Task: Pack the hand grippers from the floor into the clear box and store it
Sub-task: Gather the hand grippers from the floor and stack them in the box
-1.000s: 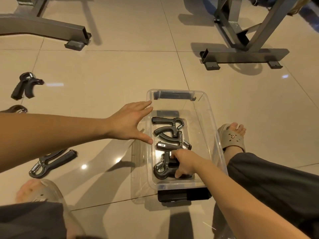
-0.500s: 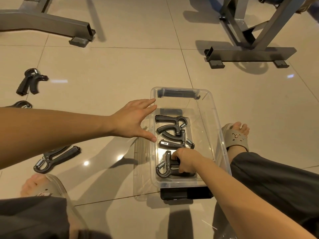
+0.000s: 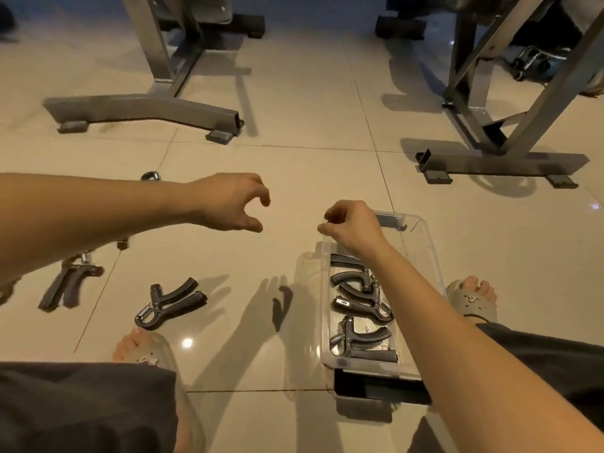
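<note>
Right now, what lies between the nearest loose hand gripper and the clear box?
In the head view, only shadowed bare tile separates the hand gripper and the clear box, plus a clear sheet, perhaps the lid.

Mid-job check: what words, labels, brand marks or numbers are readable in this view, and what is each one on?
No text reads clearly in this view.
Middle hand gripper in the clear box: small pale label on its handle, too small to read.
Right sandal: small reddish mark on the strap, blurred.
Left sandal: similar reddish mark, blurred.
</note>
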